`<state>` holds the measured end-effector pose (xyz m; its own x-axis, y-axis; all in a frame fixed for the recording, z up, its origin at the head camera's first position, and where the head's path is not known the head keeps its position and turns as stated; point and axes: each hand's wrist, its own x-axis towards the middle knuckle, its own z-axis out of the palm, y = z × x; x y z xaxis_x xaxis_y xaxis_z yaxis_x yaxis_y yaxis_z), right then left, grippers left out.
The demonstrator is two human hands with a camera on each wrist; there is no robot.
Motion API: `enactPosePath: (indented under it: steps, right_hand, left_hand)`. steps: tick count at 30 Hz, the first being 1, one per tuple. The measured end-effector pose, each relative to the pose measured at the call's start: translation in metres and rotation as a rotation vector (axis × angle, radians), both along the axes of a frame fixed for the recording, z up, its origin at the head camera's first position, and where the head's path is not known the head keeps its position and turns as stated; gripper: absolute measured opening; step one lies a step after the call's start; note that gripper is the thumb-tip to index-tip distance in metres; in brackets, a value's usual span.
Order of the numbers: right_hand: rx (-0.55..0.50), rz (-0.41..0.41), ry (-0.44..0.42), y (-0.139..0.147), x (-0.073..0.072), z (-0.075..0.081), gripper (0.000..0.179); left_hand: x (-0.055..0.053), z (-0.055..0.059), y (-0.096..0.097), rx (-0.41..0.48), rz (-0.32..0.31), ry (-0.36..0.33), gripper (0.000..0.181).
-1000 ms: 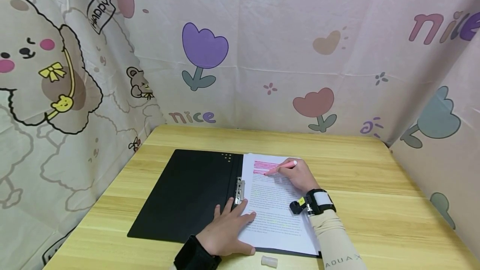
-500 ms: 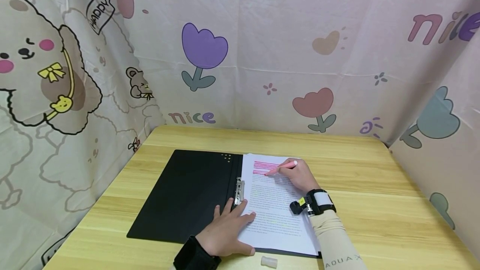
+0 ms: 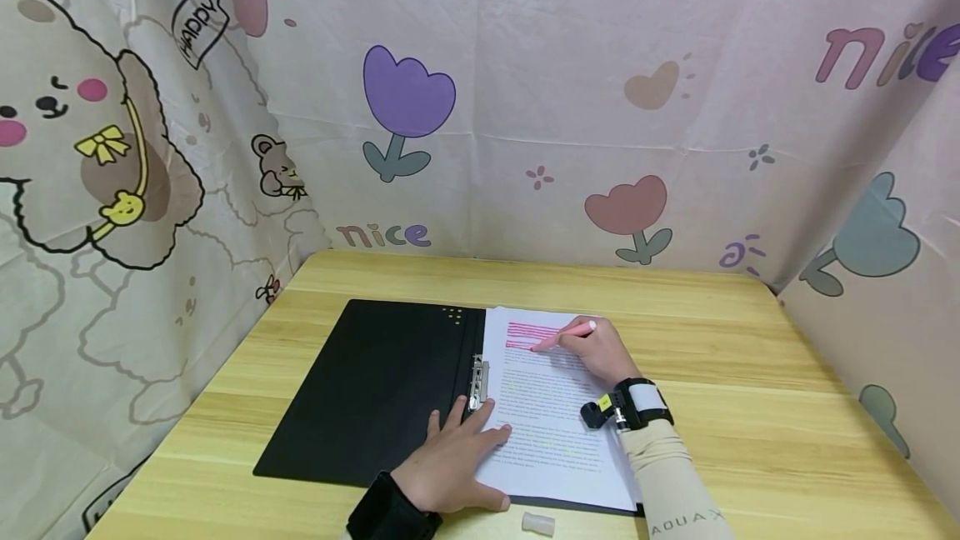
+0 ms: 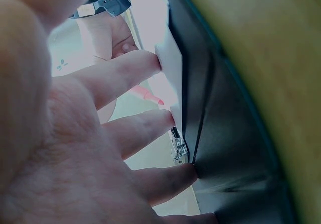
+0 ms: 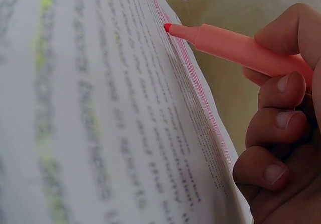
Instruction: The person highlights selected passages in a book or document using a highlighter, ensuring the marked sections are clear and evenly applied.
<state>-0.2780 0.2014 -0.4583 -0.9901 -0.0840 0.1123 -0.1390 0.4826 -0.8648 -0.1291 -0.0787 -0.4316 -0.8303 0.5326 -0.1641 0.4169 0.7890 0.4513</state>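
Observation:
My right hand [image 3: 597,351] pinches a pink highlighter [image 5: 233,49], its uncapped tip touching the printed sheet [image 3: 555,415] near the top. Several pink lines mark the upper text there, and faint yellow marks show lower down in the right wrist view. The sheet lies in the right half of an open black folder [image 3: 375,390]. My left hand [image 3: 450,461] rests with spread, straight fingers over the folder's spine and the sheet's lower left edge. In the left wrist view its fingertips touch paper and folder. Just above those fingers sits the metal clip [image 3: 478,382].
A small pale cap-like piece [image 3: 538,524] lies on the wooden table [image 3: 720,340] below the folder's near edge. A printed cloth [image 3: 525,107] hangs behind the table and along both sides. Each wrist wears a black band.
The highlighter tip has crept very slightly to the right along a text line. My left hand, the folder and the cap-like piece stay where they were.

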Motion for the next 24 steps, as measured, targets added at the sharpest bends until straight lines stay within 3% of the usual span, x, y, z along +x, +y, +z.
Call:
enactPosePath:
  steps: [4, 12, 24]
  right_hand:
    - [0.011, 0.001, 0.040, 0.0007, -0.0016, -0.0007, 0.010]
    - [-0.024, -0.015, -0.020, 0.0002, 0.0013, -0.0012, 0.012]
    - [0.024, -0.029, -0.002, 0.0022, -0.0015, -0.0002, 0.012]
  left_hand:
    - [0.0002, -0.0003, -0.0001, 0.001, 0.000, -0.002, 0.081]
    - [0.0000, -0.0002, 0.0003, 0.005, 0.007, -0.014, 0.080]
    - [0.0001, -0.0008, -0.0004, 0.012, 0.001, -0.006, 0.080]
